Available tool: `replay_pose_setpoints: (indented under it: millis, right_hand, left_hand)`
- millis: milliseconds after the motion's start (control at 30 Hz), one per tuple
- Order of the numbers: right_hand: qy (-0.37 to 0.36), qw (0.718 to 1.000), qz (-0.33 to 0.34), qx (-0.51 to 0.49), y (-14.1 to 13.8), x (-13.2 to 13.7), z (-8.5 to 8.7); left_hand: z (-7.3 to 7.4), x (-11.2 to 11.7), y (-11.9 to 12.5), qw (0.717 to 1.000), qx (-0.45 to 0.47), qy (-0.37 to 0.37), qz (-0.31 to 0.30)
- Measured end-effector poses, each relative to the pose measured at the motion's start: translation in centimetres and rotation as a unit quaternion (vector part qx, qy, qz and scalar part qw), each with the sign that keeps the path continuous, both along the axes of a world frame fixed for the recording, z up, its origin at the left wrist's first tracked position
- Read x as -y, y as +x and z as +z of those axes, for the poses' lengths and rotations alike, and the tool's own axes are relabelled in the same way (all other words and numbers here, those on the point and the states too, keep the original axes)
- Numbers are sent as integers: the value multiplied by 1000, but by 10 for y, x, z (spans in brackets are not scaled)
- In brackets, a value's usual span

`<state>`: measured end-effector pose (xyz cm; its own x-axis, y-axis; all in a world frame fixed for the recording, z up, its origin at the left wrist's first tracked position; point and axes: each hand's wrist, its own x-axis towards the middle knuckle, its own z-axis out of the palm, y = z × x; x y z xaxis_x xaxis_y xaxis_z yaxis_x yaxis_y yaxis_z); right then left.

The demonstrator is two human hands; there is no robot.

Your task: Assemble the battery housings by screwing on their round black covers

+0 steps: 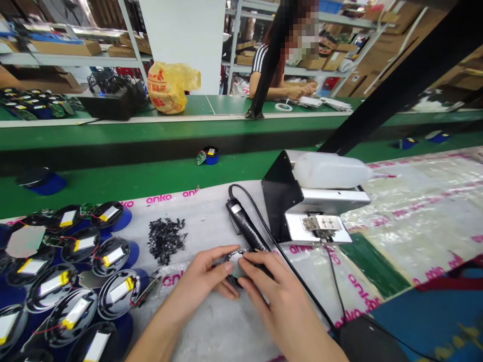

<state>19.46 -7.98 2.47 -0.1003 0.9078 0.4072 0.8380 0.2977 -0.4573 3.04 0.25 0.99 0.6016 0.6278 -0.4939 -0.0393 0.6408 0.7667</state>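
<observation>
Both hands meet above the plastic-covered bench, holding a small round black part (pixel 236 256) with a pale, shiny face. My left hand (pixel 209 274) grips its left side, fingers curled round the rim. From the right, the thumb and fingers of my right hand (pixel 269 276) press on its face and edge. Fingers hide much of the part, so its exact kind is unclear. Just behind the hands lies a black pen-shaped electric screwdriver (pixel 245 223) with a cord. To the left is a heap of small black plastic pieces (pixel 166 240).
Several blue round housings (pixel 115 251) with batteries and wires crowd the left. A metal-and-black machine (pixel 317 201) carrying a white plastic bottle (pixel 332 171) stands right. Behind runs a green conveyor (pixel 162 171) with a blue housing (pixel 212 156). A person (pixel 279 83) sits across it.
</observation>
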Motion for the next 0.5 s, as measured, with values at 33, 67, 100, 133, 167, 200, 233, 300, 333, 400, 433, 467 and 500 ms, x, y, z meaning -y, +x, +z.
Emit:
replay_pose_setpoints:
  millis: [33, 67, 100, 133, 167, 200, 233, 300, 333, 400, 433, 467, 500]
  right_hand:
    - [-2, 1000, 0, 1, 0, 0, 1]
    - [-6, 1000, 1, 3, 1, -1, 2]
    - [-10, 1000, 3, 5, 1, -1, 3]
    - [-15, 1000, 8, 4, 2, -2, 4]
    - [-19, 1000, 13, 1, 3, -3, 5]
    - [-26, 999, 19, -2, 4, -3, 5]
    - [-32, 999, 21, -4, 4, -3, 5]
    - [-36, 999, 21, -1, 3, -2, 5]
    - [-34, 999, 18, 3, 2, -2, 5]
    - [-27, 1000, 7, 6, 0, 0, 4]
    - [-23, 1000, 4, 4, 0, 0, 4]
    - [-25, 1000, 0, 1, -1, 1, 3]
    - [-29, 1000, -2, -1, -1, 0, 3]
  left_hand:
    - [0, 0, 0, 1000, -7, 5, -1]
    - [0, 0, 0, 1000, -13, 7, 0]
    - [0, 0, 1, 1000, -17, 7, 1]
    - [1, 0, 2, 1000, -20, 6, 3]
    - [2, 0, 3, 1000, -24, 5, 6]
    - [3, 0, 5, 999, -31, 7, 10]
    - [3, 0, 7, 999, -38, 11, 13]
    - [4, 1, 10, 998, -53, 26, 27]
    - [4, 1, 11, 997, -58, 33, 34]
    - [4, 2, 13, 996, -62, 41, 43]
    - [4, 2, 13, 996, -62, 42, 43]
    - [4, 2, 13, 996, -62, 41, 42]
    - [3, 2, 13, 997, -59, 37, 38]
